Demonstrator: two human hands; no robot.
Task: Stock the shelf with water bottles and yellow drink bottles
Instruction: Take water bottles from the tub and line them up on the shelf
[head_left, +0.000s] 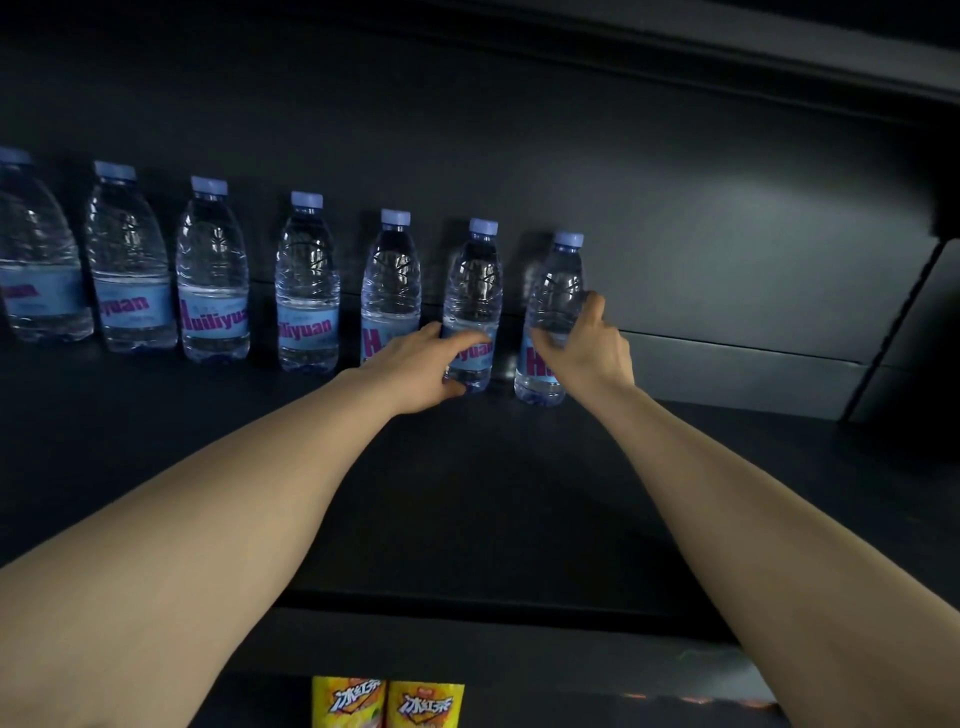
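Note:
Several clear water bottles with blue caps and blue labels stand in a row along the back of a dark shelf (467, 493). My right hand (587, 348) grips the rightmost water bottle (556, 291) around its lower body; the bottle stands upright on the shelf. My left hand (421, 364) curls around the base of the neighbouring water bottle (475, 286). Two yellow drink bottles (387, 701) show their labels at the bottom edge, on a lower level.
The shelf's back wall (675, 208) is dark, with bare shelf to the right of the last bottle up to a slanted side bracket (898, 322). An upper shelf edge (727, 57) overhangs the top. The front lip (467, 608) of the shelf runs below my forearms.

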